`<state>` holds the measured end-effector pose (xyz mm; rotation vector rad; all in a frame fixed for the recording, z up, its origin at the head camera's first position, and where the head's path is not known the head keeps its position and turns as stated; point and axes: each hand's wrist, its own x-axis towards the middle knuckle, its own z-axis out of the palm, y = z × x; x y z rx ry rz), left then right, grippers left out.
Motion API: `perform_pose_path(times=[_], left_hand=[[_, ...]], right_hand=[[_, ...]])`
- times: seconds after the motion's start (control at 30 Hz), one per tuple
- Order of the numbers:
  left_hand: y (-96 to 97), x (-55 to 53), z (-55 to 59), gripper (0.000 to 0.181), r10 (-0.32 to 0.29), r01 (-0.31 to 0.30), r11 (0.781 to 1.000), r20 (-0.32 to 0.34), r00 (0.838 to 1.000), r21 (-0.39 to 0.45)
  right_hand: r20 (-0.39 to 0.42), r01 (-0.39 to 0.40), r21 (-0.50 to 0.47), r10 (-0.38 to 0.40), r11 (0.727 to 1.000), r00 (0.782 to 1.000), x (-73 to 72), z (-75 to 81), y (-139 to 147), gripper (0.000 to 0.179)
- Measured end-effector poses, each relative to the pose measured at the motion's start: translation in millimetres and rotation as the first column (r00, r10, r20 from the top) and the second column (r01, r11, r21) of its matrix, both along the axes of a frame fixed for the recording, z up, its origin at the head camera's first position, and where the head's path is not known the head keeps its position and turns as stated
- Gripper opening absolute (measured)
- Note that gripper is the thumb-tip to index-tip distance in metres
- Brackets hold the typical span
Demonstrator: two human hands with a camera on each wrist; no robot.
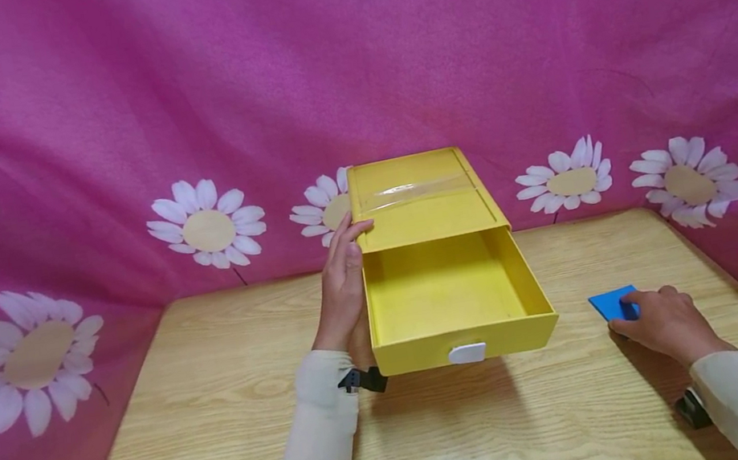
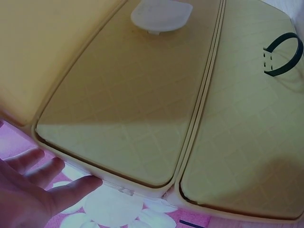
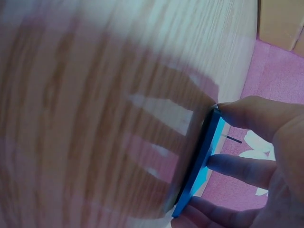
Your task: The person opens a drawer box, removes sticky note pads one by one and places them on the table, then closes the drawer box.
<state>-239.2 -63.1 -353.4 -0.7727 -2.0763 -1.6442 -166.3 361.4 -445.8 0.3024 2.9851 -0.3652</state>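
A yellow drawer box (image 1: 431, 219) stands at the middle of the table, with a strip of clear tape across its top. Its drawer (image 1: 465, 344) is pulled out towards me, and the inside shows bare. My left hand (image 1: 342, 287) rests against the box's left side, one fingertip over the top edge; in the left wrist view its fingers reach out fairly straight beside the yellow panels (image 2: 123, 99). Off to the right, my right hand (image 1: 670, 322) pinches a thin blue square piece (image 1: 608, 304). In the right wrist view, thumb and fingertips hold the blue piece (image 3: 202, 161) by its edges, close to the tabletop.
The light wood table (image 1: 263, 427) ends at a pink cloth (image 1: 383, 48) with white daisies, hung behind and at both sides. A white tab (image 1: 468, 353) sticks out from the drawer front. A dark strap (image 1: 365, 379) shows by my left wrist.
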Motion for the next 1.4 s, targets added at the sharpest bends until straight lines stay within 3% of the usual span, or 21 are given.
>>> perform_pose_path(times=[0.37, 0.63, 0.97, 1.4], left_hand=[[-1.0, -0.3, -0.8, 0.036, 0.007, -0.007, 1.000, 0.001, 1.000, -0.018], [-1.2, -0.6, 0.0, 0.036, 0.006, -0.006, 1.000, 0.014, 1.000, -0.021], [-1.4, -2.0, -4.7, 0.037, -0.018, 0.018, 1.000, 0.027, 0.999, 0.001], [-0.7, -3.0, -6.7, 0.037, -0.025, 0.024, 1.000, 0.025, 0.999, 0.014]], right_hand=[[-0.011, -0.007, -0.006, 0.007, 1.000, 1.000, 2.2, 0.9, 2.6, 0.077], [-0.020, 0.002, -0.014, -0.002, 1.000, 1.000, 3.6, 10.1, 0.2, 0.071], [-0.122, -0.050, -0.056, 0.043, 0.997, 0.992, 10.1, 26.5, -15.0, 0.057], [-0.280, -0.168, -0.086, 0.138, 0.982, 0.950, 19.0, 51.3, -42.8, 0.051]])
